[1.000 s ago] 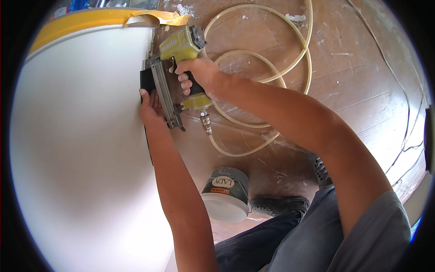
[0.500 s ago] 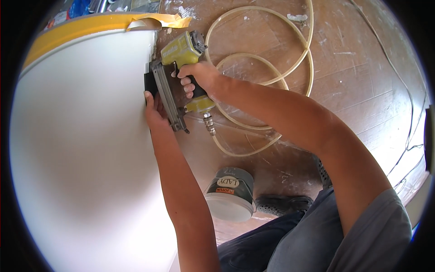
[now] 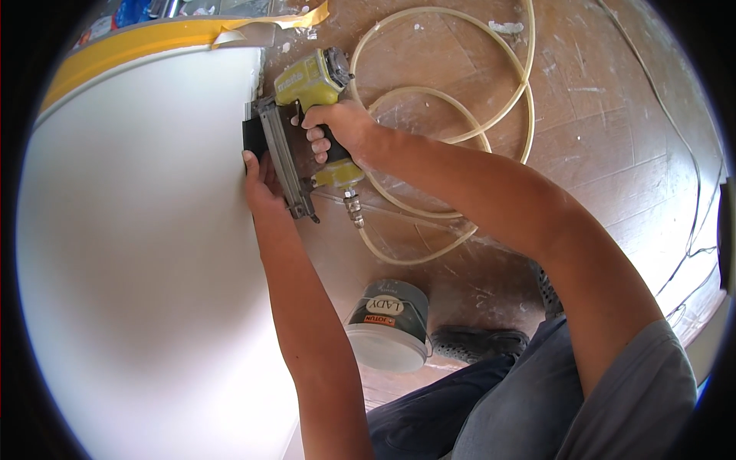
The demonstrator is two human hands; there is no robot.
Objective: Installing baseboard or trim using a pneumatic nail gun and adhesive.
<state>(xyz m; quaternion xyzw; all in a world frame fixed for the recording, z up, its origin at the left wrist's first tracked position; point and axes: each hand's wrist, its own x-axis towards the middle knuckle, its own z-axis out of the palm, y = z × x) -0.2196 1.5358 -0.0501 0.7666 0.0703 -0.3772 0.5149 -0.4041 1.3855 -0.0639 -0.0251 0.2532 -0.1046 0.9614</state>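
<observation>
So the pneumatic nail gun (image 3: 310,84), yellow-green and pretty scuffed, is up at the right edge of a big white panel (image 3: 146,192), near that edge's far end. The right hand (image 3: 337,130) is wrapped around its black grip, index finger up by the trigger. The nose end is right at a black strip (image 3: 253,136) on that same edge. The left hand (image 3: 264,188) has its thumb against the strip, with the fingers tucked partly out of sight beside the magazine, so I can't tell if it's really gripping or just steadying.

At the butt there's a metal coupling (image 3: 353,208) going into a clear yellowish air hose (image 3: 526,83), which loops over the brown, paint-spotted floor (image 3: 598,169). Yellow masking tape (image 3: 146,42) runs along the panel's far edge, its right end peeled and curling up.

Closer in, a dark paint bucket (image 3: 389,307) with a white lid sits just beside a black clog (image 3: 479,345). Thin dark cable (image 3: 675,132) trails along the floor's right side.
</observation>
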